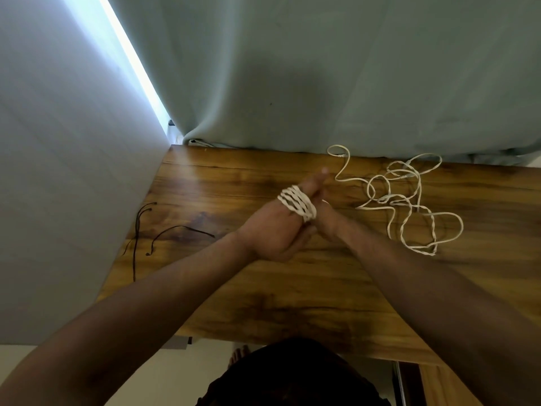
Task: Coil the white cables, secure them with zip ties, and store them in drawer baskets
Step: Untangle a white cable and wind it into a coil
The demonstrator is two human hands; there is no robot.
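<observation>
Over the middle of the wooden table (263, 303), the white cable (297, 205) is wound in several tight turns round the outstretched fingers of the left hand (269, 232). Those fingers point toward 12 o'clock and lie straight, bearing the coil rather than gripping it. The right hand (326, 219) is pressed against the coil from the 3 o'clock side. Most of its fingers are hidden behind the left hand, so I cannot tell whether it pinches the cable or only steadies it.

Farther out at 3 o'clock, the loose cable (409, 200) sprawls on the table in crossing loops, with one end curling up toward the curtain (322, 68) at 1 o'clock. I cannot see whether the wound part runs into that tangle. At 9 o'clock, near the wall (58, 171), lie what look like black zip ties (193, 229), well apart from both hands. No drawer basket is in view.

The winding looks underway, and nothing is tied yet. To my eye the main risk is the tangle. Its loops cross one another, so a pull could cinch them into a knot or drag the whole heap along the table. The turns sit close on the fingers, so sliding them off could let the coil spring open if the right hand does not clamp it. The ties also lie a reach away, so one hand would have to hold the coil alone while the other fetches one.
</observation>
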